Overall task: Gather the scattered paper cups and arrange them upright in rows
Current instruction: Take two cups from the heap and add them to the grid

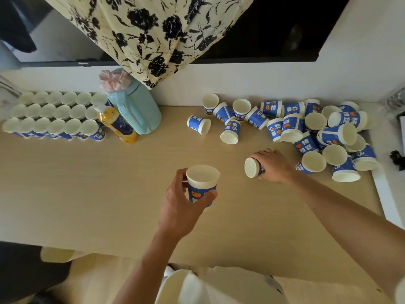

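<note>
At centre frame, the left grip (182, 200) curls around an upright cup (202, 183); the right grip (274, 165) clasps a tipped cup (253, 167).

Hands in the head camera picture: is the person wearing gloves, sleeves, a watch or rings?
No. The left hand and the right hand are both bare: no gloves, and no rings or watch show. Both forearms are uncovered as far as the picture reaches, so no sleeve is visible. Only some pale cloth, probably the person's clothing, shows at the bottom edge.
</note>
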Demonstrator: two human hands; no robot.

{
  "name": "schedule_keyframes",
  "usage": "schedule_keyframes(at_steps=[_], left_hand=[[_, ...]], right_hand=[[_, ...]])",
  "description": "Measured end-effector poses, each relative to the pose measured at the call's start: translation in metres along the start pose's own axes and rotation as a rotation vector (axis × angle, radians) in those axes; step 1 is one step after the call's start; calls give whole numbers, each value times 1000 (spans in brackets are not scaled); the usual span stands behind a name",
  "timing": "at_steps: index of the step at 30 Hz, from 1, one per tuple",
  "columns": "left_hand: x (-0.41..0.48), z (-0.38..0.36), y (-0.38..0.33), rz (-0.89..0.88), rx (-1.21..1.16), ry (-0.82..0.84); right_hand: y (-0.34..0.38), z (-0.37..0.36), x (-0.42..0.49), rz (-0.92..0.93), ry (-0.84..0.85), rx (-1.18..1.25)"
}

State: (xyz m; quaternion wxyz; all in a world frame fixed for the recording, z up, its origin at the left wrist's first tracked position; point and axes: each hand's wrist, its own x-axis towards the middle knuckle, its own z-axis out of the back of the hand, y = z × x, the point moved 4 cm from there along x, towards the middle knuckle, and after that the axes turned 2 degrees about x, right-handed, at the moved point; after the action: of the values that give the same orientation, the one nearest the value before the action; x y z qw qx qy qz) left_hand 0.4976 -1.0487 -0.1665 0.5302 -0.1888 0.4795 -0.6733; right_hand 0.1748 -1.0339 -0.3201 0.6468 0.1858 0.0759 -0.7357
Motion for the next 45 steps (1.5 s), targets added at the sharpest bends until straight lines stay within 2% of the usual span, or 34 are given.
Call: schedule_keyframes(at_steps=[4,6,9,14,24,29,37,45], left_hand=[[2,19,2,-17,-30,-48],[-1,35,6,-31,-56,-81],[-10,67,18,-44,-98,-145],[-36,131,52,-49,-167,-268],[-84,272,116,-71,-262,-454],[-104,324,142,-98,-295,-500],[-94,369,180,-56,-340,-558],[-38,428,211,3,-258,-603]], right_hand=[[40,11,-12,-76,-280,471],[73,20,-23,-83,-366,747],[128,35,-36,-73,-401,1035],[223,59,-47,16,-439,1266],[419,97,-58,123,-474,1448],[487,97,-63,131,-462,1504],[532,82,-40,87,-412,1513],[579,88,53,74,-361,1575]])
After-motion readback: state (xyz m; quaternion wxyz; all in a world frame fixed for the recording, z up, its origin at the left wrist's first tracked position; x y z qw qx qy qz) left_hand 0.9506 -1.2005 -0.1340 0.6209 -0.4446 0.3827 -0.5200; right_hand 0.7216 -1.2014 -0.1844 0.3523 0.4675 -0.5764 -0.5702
